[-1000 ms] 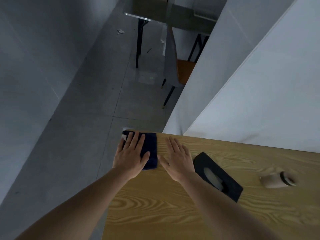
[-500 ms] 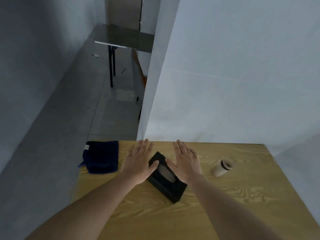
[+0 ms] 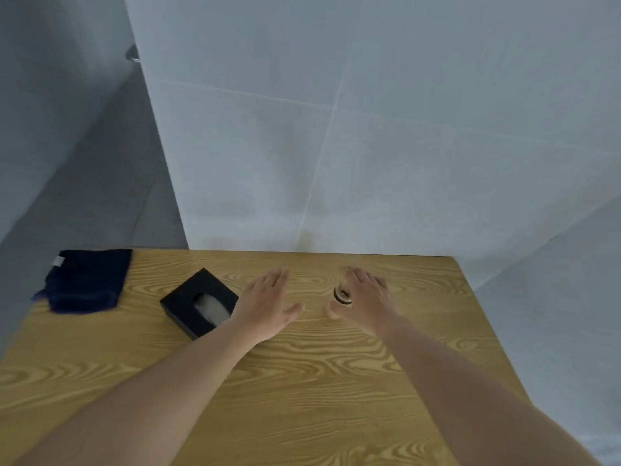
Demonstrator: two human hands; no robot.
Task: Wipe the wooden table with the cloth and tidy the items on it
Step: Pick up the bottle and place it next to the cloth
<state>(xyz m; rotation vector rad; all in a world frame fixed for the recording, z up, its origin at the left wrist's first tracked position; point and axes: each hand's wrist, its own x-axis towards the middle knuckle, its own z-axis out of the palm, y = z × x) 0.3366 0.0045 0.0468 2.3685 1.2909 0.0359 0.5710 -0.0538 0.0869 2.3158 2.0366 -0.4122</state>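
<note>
A folded dark blue cloth [image 3: 85, 284] lies on the far left corner of the wooden table [image 3: 302, 381], partly over the edge. A black tissue box [image 3: 188, 297] with a white tissue showing sits right of it. My left hand [image 3: 265, 307] hovers flat with fingers apart, just right of the box, holding nothing. My right hand [image 3: 366, 301] is spread over a small cup [image 3: 342, 295] lying on its side, of which only the dark-ringed rim shows. I cannot tell whether the hand touches the cup.
A pale tiled wall [image 3: 336, 146] rises straight behind the table's far edge, with a second wall to the right. Grey floor [image 3: 100, 196] drops away past the table's left edge.
The view swung right. Both hands moved from the cloth, past the tissue box, to the table's middle. The right hand now covers the cup. The cloth stays at the left corner.
</note>
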